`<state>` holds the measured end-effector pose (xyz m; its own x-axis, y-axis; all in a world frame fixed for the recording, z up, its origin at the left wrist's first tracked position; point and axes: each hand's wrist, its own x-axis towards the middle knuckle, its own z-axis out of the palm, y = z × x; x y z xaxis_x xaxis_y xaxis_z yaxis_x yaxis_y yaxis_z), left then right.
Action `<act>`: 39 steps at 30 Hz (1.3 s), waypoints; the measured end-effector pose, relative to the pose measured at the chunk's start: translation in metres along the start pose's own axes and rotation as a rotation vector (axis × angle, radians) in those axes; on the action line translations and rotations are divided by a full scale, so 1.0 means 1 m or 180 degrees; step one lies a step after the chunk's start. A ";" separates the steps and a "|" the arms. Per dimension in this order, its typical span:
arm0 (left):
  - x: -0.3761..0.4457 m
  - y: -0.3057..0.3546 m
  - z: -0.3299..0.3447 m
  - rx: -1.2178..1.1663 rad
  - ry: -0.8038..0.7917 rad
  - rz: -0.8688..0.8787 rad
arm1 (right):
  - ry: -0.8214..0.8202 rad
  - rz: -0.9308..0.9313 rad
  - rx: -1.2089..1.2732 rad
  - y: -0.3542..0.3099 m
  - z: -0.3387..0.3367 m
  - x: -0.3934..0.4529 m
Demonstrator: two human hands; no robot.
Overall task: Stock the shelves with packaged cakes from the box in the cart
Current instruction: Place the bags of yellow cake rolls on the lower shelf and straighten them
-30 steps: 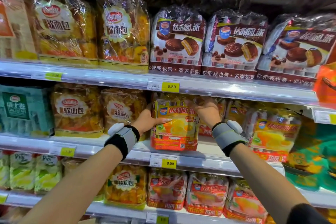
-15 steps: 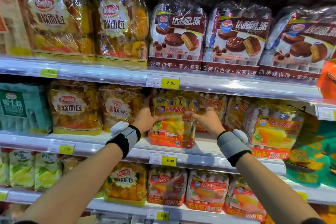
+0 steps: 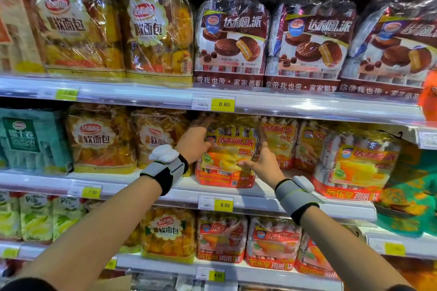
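I see the yellow cake pack [image 3: 228, 156] standing on the middle shelf [image 3: 165, 192] above the 8.00 tag. My left hand [image 3: 196, 142] presses its left side with straight fingers; my right hand [image 3: 262, 160], fingers spread, touches its right edge

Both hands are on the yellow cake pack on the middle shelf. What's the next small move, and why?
Probably ease the yellow cake pack a little further back and square it. The left hand touches its left edge and the right hand its right side, fingers straight. Its base sits near the middle shelf lip, ahead of the same packs behind it.
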<state>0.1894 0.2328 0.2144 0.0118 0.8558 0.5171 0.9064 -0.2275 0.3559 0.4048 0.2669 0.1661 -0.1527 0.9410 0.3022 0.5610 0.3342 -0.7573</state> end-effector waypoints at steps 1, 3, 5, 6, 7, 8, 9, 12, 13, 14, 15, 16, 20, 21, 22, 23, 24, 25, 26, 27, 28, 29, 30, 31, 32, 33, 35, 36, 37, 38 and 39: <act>0.001 0.000 -0.001 -0.0010 0.0032 0.0029 | 0.0036 0.0023 -0.0002 0.001 0.002 0.001; 0.002 -0.001 -0.001 0.0108 0.0008 0.0016 | 0.0048 0.0107 0.0040 0.003 0.005 0.004; 0.004 -0.001 -0.001 0.0201 -0.0021 0.0020 | 0.0042 0.0156 0.0093 0.003 0.009 0.006; 0.007 -0.001 -0.002 0.0188 -0.0023 0.0034 | 0.0046 0.0155 0.0111 0.002 0.010 0.007; 0.010 -0.001 -0.002 0.0141 -0.0036 0.0034 | 0.0057 0.0157 0.0122 0.001 0.012 0.008; 0.015 -0.001 -0.003 0.0116 -0.0107 -0.0012 | 0.0056 0.0156 0.0147 -0.001 0.013 0.009; 0.019 -0.002 -0.004 0.0123 -0.0162 -0.0039 | 0.0049 0.0159 0.0210 -0.001 0.016 0.011; 0.029 -0.001 -0.006 0.0275 -0.0363 -0.0193 | 0.0012 0.0234 0.0256 0.000 0.022 0.016; 0.031 -0.001 -0.006 0.0336 -0.0404 -0.0222 | 0.0025 0.0285 0.0221 0.002 0.024 0.018; 0.033 -0.001 -0.006 0.0394 -0.0419 -0.0215 | 0.0033 0.0335 0.0181 0.004 0.026 0.020; 0.036 -0.002 -0.005 0.0437 -0.0430 -0.0197 | 0.0038 0.0364 0.0181 0.005 0.028 0.022; 0.039 -0.003 -0.005 0.0473 -0.0454 -0.0220 | 0.0035 0.0344 0.0200 0.004 0.029 0.022; 0.047 -0.004 -0.002 0.0512 -0.0533 -0.0349 | -0.0001 0.0353 0.0295 0.002 0.035 0.025; 0.048 -0.005 -0.002 0.0487 -0.0527 -0.0383 | -0.0002 0.0363 0.0354 0.003 0.037 0.026; 0.050 -0.006 0.000 0.0477 -0.0517 -0.0409 | 0.0007 0.0363 0.0400 0.003 0.038 0.026; 0.051 -0.006 0.001 0.0476 -0.0511 -0.0433 | 0.0024 0.0367 0.0441 0.003 0.038 0.026; 0.051 -0.007 0.002 0.0505 -0.0518 -0.0440 | 0.0025 0.0352 0.0458 0.002 0.039 0.027; 0.052 -0.008 0.003 0.0536 -0.0516 -0.0442 | 0.0033 0.0322 0.0477 0.002 0.039 0.027; 0.052 -0.007 0.005 0.0556 -0.0496 -0.0442 | 0.0050 0.0280 0.0472 0.002 0.038 0.027; 0.054 -0.008 0.006 0.0564 -0.0486 -0.0458 | 0.0074 0.0199 0.0486 0.000 0.039 0.029; 0.054 -0.008 0.008 0.0584 -0.0486 -0.0478 | 0.0110 0.0122 0.0490 0.000 0.040 0.029; 0.053 -0.007 0.008 0.0629 -0.0481 -0.0475 | 0.0156 0.0044 0.0494 0.001 0.041 0.029; 0.054 -0.006 0.009 0.0644 -0.0469 -0.0458 | 0.0187 0.0021 0.0454 0.001 0.042 0.030; 0.055 -0.006 0.009 0.0664 -0.0455 -0.0438 | 0.0211 0.0011 0.0410 0.001 0.044 0.030; 0.055 -0.006 0.009 0.0687 -0.0433 -0.0424 | 0.0240 0.0026 0.0376 0.001 0.044 0.030; 0.055 -0.005 0.009 0.0713 -0.0413 -0.0416 | 0.0277 -0.0015 0.0402 0.002 0.044 0.031; 0.055 -0.006 0.009 0.0745 -0.0400 -0.0413 | 0.0363 -0.0138 0.0522 0.002 0.046 0.033; 0.055 -0.007 0.010 0.0733 -0.0412 -0.0429 | 0.0386 -0.0161 0.0527 0.002 0.047 0.033; 0.054 -0.007 0.011 0.0702 -0.0428 -0.0454 | 0.0413 -0.0178 0.0520 0.004 0.048 0.035; 0.054 -0.007 0.011 0.0677 -0.0423 -0.0460 | 0.0440 -0.0167 0.0503 0.005 0.048 0.037; 0.053 -0.007 0.011 0.0661 -0.0410 -0.0452 | 0.0450 -0.0165 0.0494 0.006 0.049 0.038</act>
<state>0.1888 0.2850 0.2310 -0.0800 0.9274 0.3655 0.9698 -0.0124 0.2437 0.3626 0.3072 0.1449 -0.0561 0.9091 0.4129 0.4216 0.3964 -0.8155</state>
